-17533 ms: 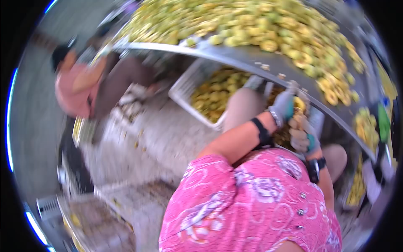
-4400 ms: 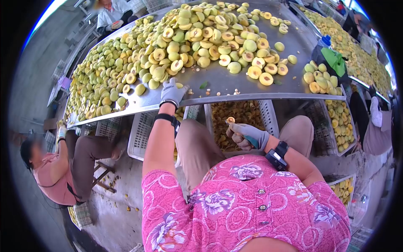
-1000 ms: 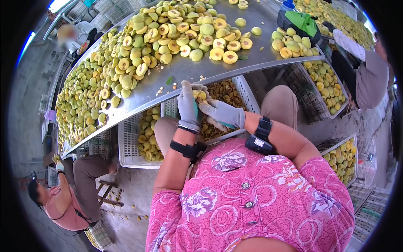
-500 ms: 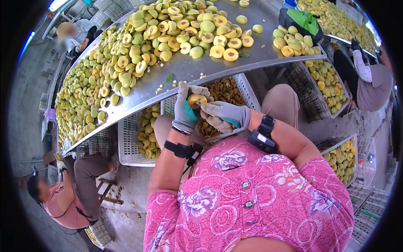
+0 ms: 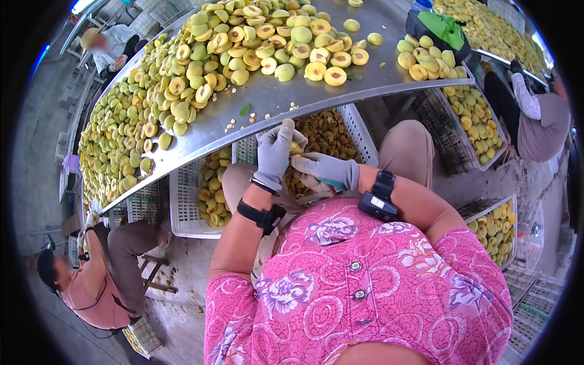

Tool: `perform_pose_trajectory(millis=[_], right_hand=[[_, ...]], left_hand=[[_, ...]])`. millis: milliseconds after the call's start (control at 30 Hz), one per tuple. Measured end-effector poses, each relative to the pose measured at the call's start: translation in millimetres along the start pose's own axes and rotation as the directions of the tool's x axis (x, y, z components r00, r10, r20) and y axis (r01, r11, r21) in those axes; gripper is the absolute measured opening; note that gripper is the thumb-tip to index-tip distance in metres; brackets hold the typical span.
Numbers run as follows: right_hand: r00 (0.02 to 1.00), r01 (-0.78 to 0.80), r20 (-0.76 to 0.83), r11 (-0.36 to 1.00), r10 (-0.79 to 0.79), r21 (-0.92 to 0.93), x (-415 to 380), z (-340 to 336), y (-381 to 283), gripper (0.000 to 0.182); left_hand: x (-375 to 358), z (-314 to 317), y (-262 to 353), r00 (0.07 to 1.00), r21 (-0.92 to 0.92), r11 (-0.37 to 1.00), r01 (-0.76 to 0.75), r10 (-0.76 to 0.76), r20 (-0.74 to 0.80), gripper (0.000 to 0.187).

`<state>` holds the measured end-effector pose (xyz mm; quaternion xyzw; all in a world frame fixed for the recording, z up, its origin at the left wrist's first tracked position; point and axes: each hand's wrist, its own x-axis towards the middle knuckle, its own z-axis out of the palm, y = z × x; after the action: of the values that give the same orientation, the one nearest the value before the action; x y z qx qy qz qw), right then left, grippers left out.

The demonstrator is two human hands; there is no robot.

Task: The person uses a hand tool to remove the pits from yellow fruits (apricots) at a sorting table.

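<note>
My left hand [image 5: 275,151], in a grey work glove, is closed around a yellow peach piece [image 5: 296,148] that is mostly covered by the fingers. My right hand [image 5: 327,170], also gloved, has its fingers bent against the same fruit from the other side. Whatever sits inside the right hand is hidden. Both hands are held just off the metal table's front edge. Below them stands a white crate [image 5: 359,135] of brownish peach scraps [image 5: 328,135].
Halved peaches [image 5: 243,48] are heaped across the metal table [image 5: 371,76], with small pits near its edge. A smaller peach pile [image 5: 426,61] lies at right by a green bag [image 5: 439,25]. Peach-filled crates [image 5: 190,204] stand below. Co-workers [image 5: 91,274] sit at both sides.
My left hand has turned over, so its back now faces up and covers more of the peach. The co-worker at lower left has raised a hand to the table edge.
</note>
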<state>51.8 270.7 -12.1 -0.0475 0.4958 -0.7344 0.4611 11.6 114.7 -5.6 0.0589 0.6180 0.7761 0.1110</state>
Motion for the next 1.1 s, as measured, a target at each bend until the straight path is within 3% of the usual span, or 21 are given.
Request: perform_pose_trajectory(millis=[33,100,167,300,367,400,467,500,567,600,667,833,1033,1100], right_hand=[[1.0,-0.002,0.002,1.0,0.002,0.0,-1.4,1.2,-0.3,0.043],[0.999,-0.019,0.039,0.999,0.018,0.031,-6.2,3.4,-4.9,0.043],[0.993,-0.079,0.097,0.991,0.068,0.113,-10.2,2.6,-5.4,0.042],[0.954,-0.204,0.274,0.929,0.119,0.308,-10.1,-4.4,-4.0,0.038],[0.938,-0.224,0.33,0.908,0.103,0.354,-7.5,-5.1,-2.4,0.038],[0.921,-0.24,0.381,0.886,0.079,0.397,-5.3,-5.8,-2.6,0.039],[0.909,-0.254,0.412,0.865,0.06,0.433,0.2,-9.3,2.2,0.038],[0.898,-0.262,0.439,0.841,0.033,0.473,2.8,-10.7,4.1,0.037],[0.895,-0.255,0.445,0.839,0.017,0.481,4.8,-7.6,4.9,0.036],[0.872,-0.266,0.489,0.825,-0.016,0.499,7.7,-8.2,5.4,0.036],[0.814,-0.325,0.577,0.777,-0.06,0.539,15.7,-10.4,8.6,0.038],[0.785,-0.379,0.616,0.736,-0.065,0.561,25.7,-2.6,8.2,0.04],[0.735,-0.435,0.672,0.696,-0.093,0.571,36.0,7.7,7.4,0.042],[0.715,-0.455,0.694,0.694,-0.09,0.559,37.1,12.4,5.3,0.043]], left_hand=[[0.2,0.0,-2.8,0.997,0.237,0.97,-0.054,0.064,-0.035,0.055],[-0.2,-0.1,-1.7,0.998,0.165,0.985,-0.049,0.057,-0.04,0.056],[-6.0,1.9,4.7,0.995,-0.254,0.963,0.089,-0.077,0.057,0.055],[-4.3,-5.0,-7.0,0.994,-0.151,0.987,0.053,-0.037,0.107,0.053],[-4.3,-6.4,-12.0,0.99,-0.386,0.917,0.105,-0.06,0.127,0.055],[-4.4,-5.2,-11.4,0.991,-0.387,0.917,0.101,-0.057,0.124,0.055],[-6.8,-0.9,-9.9,0.983,-0.679,0.713,0.174,-0.085,0.163,0.051],[-7.7,-2.5,-12.1,0.983,-0.679,0.714,0.172,-0.076,0.169,0.051],[-4.1,-6.6,-23.9,0.972,-0.821,0.525,0.223,-0.051,0.231,0.049],[-3.6,-10.4,-27.7,0.971,-0.804,0.561,0.198,-0.002,0.237,0.051],[-4.9,-10.0,-27.4,0.982,-0.852,0.5,0.156,0.018,0.19,0.049],[-9.4,-19.1,-24.0,0.988,-0.907,0.416,0.057,0.108,0.112,0.053],[-19.9,-24.4,-13.2,0.998,-0.908,0.415,-0.06,0.041,-0.048,0.046],[-20.6,-29.7,-13.5,0.99,-0.918,0.381,-0.107,0.128,-0.062,0.045]])
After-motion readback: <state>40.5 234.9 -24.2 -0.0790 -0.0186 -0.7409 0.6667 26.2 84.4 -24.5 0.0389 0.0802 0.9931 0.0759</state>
